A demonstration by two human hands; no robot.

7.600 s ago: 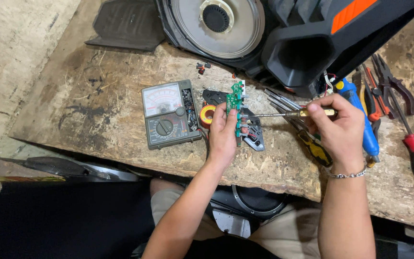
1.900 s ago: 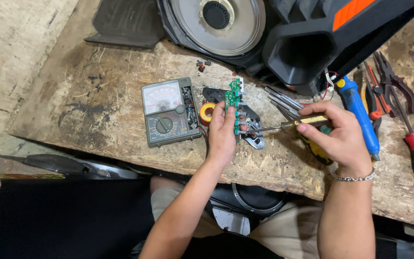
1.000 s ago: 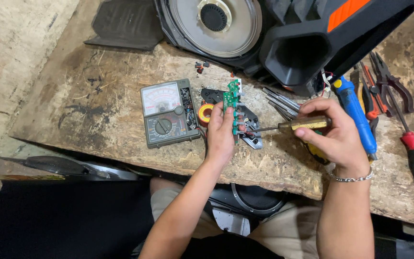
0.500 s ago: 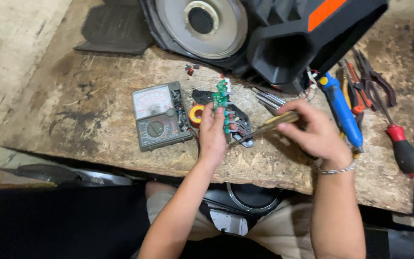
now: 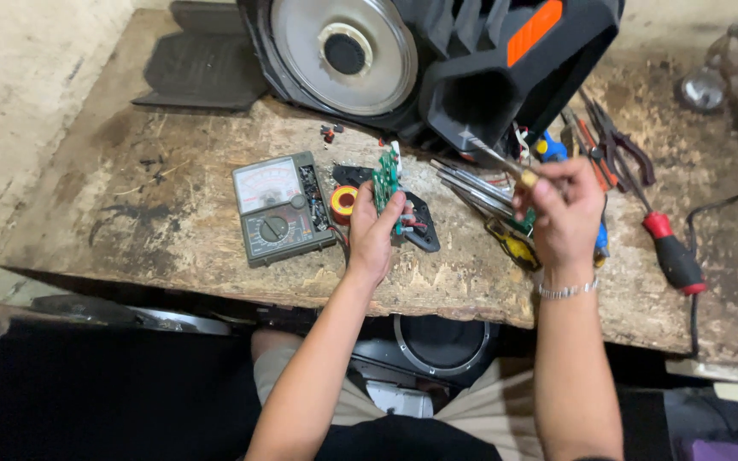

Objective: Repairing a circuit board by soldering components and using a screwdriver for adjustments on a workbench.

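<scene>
My left hand [image 5: 375, 232] grips a small green circuit board [image 5: 383, 177], held upright on edge over the worn wooden bench [image 5: 130, 213]. My right hand [image 5: 562, 209] holds a soldering iron [image 5: 506, 164] by its yellow handle, its metal tip raised and pointing up-left toward the black speaker cabinet [image 5: 437, 60], away from the board. A yellow roll of solder [image 5: 343, 203] lies just left of the board, next to a black plastic panel [image 5: 424, 232].
An analog multimeter [image 5: 279, 209] lies left of my left hand. Screwdrivers and pliers [image 5: 617, 154] are spread at the right, among them a red-handled screwdriver [image 5: 672, 256] and a black cable. A dark grille [image 5: 198, 64] rests at the back left. A speaker ring sits under the bench.
My right hand has lifted the soldering iron off the circuit board and swung its tip up and away to the right. My left hand keeps the board upright in the same place.
</scene>
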